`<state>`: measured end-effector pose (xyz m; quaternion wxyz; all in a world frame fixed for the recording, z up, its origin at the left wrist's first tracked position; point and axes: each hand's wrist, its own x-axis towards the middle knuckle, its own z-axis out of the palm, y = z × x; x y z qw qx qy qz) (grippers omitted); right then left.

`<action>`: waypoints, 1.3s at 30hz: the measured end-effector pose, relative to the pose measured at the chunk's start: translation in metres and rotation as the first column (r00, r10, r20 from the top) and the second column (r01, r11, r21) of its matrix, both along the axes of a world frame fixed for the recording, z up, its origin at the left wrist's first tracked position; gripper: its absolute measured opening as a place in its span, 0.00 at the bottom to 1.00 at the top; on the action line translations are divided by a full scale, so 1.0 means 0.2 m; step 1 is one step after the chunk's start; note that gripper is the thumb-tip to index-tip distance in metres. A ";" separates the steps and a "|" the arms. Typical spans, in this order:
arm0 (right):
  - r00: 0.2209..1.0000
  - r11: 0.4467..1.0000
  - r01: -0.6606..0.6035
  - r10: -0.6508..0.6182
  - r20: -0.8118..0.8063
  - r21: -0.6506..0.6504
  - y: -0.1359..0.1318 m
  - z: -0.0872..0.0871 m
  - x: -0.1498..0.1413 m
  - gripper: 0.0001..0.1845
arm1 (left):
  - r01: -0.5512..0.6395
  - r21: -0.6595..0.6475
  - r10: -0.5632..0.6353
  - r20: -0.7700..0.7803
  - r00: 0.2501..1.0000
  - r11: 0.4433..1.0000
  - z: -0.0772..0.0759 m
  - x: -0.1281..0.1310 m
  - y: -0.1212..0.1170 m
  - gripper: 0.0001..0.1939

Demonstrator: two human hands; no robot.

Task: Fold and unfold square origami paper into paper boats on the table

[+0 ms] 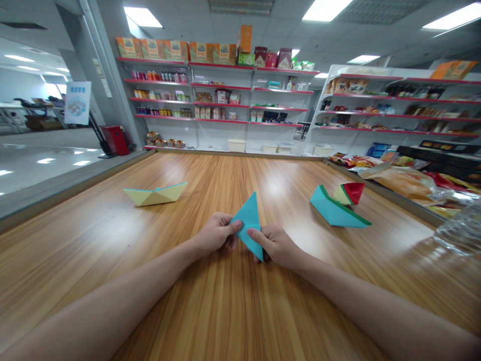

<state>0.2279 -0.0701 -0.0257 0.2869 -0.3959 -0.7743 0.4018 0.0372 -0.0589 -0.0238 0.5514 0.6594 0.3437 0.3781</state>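
A folded piece of blue paper (248, 216), roughly triangular with a point at the top, is held just above the table in front of me. My left hand (218, 231) pinches its left corner, thumb on the near face. On the right side, my right hand (277, 243) grips it with the thumb pressed on the face and the fingers behind. Parts of the fingers are hidden by the paper. To the left lies a yellow paper boat (158, 195) with a blue edge. Over on the right sit a blue paper boat (334, 211) with a green edge and a red-and-yellow folded paper piece (350, 193) behind it.
The wooden table (203, 175) has a raised rim. At its right edge are a clear plastic container (460, 228) and bagged snacks (402, 183). Stocked shelves (221, 90) stand beyond, with a red box (114, 140) and a sign (77, 103) on the floor at left.
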 end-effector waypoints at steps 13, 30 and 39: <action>0.995 0.986 0.078 -0.086 0.049 0.149 0.00 -0.01 -0.02 0.27 | -0.263 0.099 0.268 -0.044 0.962 0.960 -0.03 0.03 0.01 0.18; 0.978 0.908 0.022 -0.106 0.178 0.418 -0.04 0.03 -0.01 0.21 | 0.171 0.552 0.130 -0.464 0.876 0.816 0.04 0.02 -0.04 0.17; 0.978 0.933 -0.029 -0.047 0.202 0.360 -0.04 0.06 -0.01 0.19 | 0.295 0.486 0.048 -0.575 0.816 0.823 0.05 0.01 -0.07 0.25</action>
